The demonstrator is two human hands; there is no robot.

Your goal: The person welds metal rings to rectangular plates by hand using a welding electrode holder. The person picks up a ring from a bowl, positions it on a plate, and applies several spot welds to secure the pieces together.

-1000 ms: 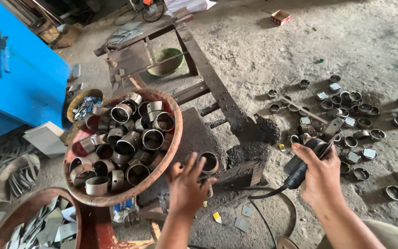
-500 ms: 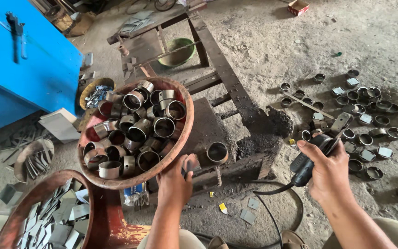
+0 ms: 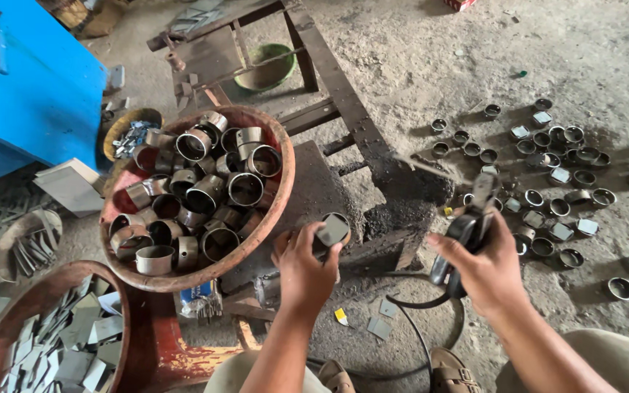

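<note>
A spread of finished rings (image 3: 558,156) lies on the floor, the bowl (image 3: 274,211) looks full, while his left hand (image 3: 303,266) pinches 1 plate (image 3: 331,230) on a ring and his right hand (image 3: 485,262) grips the welding holder (image 3: 467,233).

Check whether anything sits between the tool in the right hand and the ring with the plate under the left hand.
Nothing visible does. The left hand holds a square plate on the metal ring, and the right hand grips the black tool beside it; only bare, dusty bench edge lies between.
</note>
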